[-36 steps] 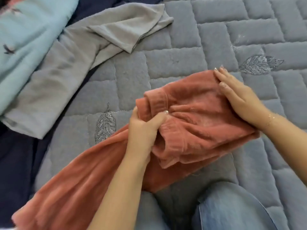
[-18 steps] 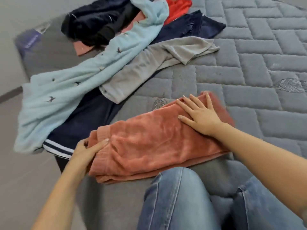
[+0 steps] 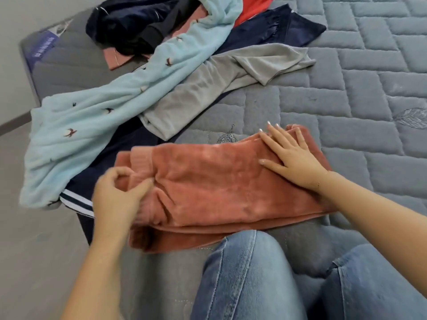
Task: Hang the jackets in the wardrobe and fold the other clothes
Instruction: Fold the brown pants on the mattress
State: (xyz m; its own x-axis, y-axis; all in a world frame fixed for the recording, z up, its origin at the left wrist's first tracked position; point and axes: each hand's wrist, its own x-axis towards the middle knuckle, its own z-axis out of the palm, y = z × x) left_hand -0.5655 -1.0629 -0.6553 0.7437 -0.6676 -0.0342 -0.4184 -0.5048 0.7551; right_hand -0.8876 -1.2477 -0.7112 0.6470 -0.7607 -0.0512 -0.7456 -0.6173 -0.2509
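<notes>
A folded salmon-pink fleece garment (image 3: 221,188) lies on the grey quilted mattress (image 3: 369,72), just beyond my knees. My right hand (image 3: 288,158) rests flat on its right end with fingers spread. My left hand (image 3: 117,195) is blurred at the garment's left end, near the ribbed cuff. Its fingers are curled and its thumb sits on the fabric, where wrinkles gather. Unfolded clothes lie behind: a light blue fleece with small bird motifs (image 3: 111,112), a grey top (image 3: 221,84), and a navy garment with white stripes (image 3: 76,199) underneath.
A dark heap (image 3: 136,26) with a red piece (image 3: 251,8) sits at the mattress's far left corner. The mattress edge (image 3: 83,222) drops to grey floor (image 3: 34,250) on the left. My jeans-clad knees (image 3: 254,273) fill the bottom.
The pink garment went from bunched in both hands to folded flat on the mattress. My right hand stays pressed on its right end. My left hand has shifted onto the left end.
</notes>
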